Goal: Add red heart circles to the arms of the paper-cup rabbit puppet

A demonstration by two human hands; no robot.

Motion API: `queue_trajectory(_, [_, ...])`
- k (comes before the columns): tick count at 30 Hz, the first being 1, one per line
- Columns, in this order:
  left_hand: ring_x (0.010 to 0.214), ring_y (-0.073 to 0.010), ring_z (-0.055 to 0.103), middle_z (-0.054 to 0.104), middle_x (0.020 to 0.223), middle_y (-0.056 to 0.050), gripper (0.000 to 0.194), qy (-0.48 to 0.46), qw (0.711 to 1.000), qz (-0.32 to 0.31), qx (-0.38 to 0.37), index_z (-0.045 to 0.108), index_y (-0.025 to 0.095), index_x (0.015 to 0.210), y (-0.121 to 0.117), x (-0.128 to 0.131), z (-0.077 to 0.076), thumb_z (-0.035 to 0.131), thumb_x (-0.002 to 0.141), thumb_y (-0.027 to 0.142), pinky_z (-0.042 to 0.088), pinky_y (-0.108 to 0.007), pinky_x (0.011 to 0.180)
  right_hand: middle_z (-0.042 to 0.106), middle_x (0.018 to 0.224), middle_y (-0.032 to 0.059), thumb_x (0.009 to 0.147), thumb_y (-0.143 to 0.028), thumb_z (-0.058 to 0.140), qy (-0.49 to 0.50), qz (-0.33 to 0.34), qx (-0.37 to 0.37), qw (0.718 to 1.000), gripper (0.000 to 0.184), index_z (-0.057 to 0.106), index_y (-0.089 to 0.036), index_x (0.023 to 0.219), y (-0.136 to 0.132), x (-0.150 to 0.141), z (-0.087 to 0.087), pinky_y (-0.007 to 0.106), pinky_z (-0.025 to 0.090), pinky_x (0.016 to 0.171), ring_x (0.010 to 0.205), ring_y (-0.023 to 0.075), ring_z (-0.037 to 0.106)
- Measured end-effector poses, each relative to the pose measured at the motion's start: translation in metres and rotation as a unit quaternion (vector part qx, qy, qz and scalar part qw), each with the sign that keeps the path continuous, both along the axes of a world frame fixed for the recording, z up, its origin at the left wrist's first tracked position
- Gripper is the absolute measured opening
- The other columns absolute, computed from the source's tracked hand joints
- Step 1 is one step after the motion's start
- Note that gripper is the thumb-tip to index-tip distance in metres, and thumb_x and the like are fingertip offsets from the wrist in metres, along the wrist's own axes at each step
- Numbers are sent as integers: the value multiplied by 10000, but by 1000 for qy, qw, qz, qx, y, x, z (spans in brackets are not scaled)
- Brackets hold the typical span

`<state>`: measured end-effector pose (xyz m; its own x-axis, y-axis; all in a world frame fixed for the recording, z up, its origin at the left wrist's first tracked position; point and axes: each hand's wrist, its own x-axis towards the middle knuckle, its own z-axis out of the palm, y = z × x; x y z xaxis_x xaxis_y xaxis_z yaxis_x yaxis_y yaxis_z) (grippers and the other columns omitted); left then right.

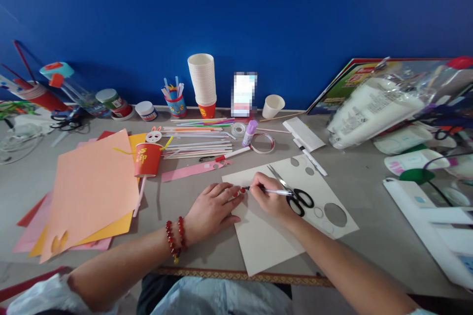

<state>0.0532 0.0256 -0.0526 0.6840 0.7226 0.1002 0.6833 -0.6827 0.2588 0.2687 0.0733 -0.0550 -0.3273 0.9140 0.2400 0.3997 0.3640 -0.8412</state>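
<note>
Though slim, a pale-barrelled pen (278,192).

1 plain deep-blue wall (295,19) across the back, grey worktop (380,236) meeting it, patterned brown-gold trim (207,273) along the near edge, soft light, brighter glow low mid-wall.

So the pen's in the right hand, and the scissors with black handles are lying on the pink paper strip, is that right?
Not quite: the head view shows the scissors on the white sheet. The right hand does hold the pen.
</note>
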Motion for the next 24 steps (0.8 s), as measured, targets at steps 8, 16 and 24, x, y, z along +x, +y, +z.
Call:
queue_trajectory(8, [1292,-284,461,523,1455,-90,525,0,1000,0,2,486,233,1425,0,0,0,438,985,515,403,-459,1039,380,550,-61,818,-151,476,-3,-5,7,1000,234,372,-229,623,-1,0,-1,255,293,521,517,120,361])
queue_trajectory(16, [1289,-285,464,522,1458,-87,515,-1,1000,-1,1,494,236,1419,0,0,0,443,985,509,393,-465,1051,373,555,-60,824,-155,476,-11,-8,14,1000,240,364,-230,625,-1,0,-2,261,294,531,522,123,361])
queue_trajectory(24, [1289,-283,460,531,1440,-102,529,-4,1000,0,4,488,236,1430,0,-1,-1,463,976,507,409,-468,1046,358,555,-60,816,-142,472,-15,-13,22,1000,245,346,-231,625,-2,0,0,264,286,532,524,125,350])
